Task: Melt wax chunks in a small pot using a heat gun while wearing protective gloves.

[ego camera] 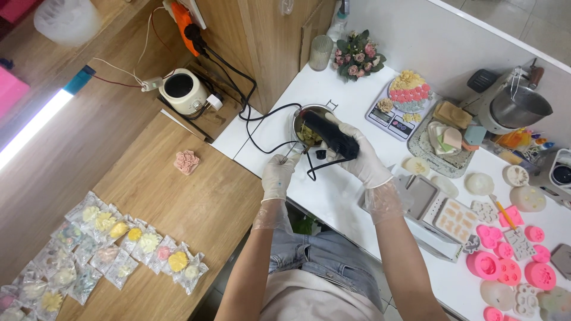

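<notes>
Gloved left hand (279,175) closes its grip on what seems the handle of a small steel pot (309,126) on the white desk (333,190); right hand (363,157) clasps a black corded heat tool (330,135) over it.

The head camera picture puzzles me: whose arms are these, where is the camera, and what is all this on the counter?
There is no machine here. A person wears a camera on the head, so you look down along their own arms. Both hands wear thin clear gloves. The right hand holds a black corded tool pointed into a small metal pot. The left hand steadies that pot by its handle. They work on a white counter. To the right lie pink moulds, a kitchen scale bearing flower-shaped pieces, and a steel pot. On the wooden table to the left lie clear bags of small flower shapes.
</notes>
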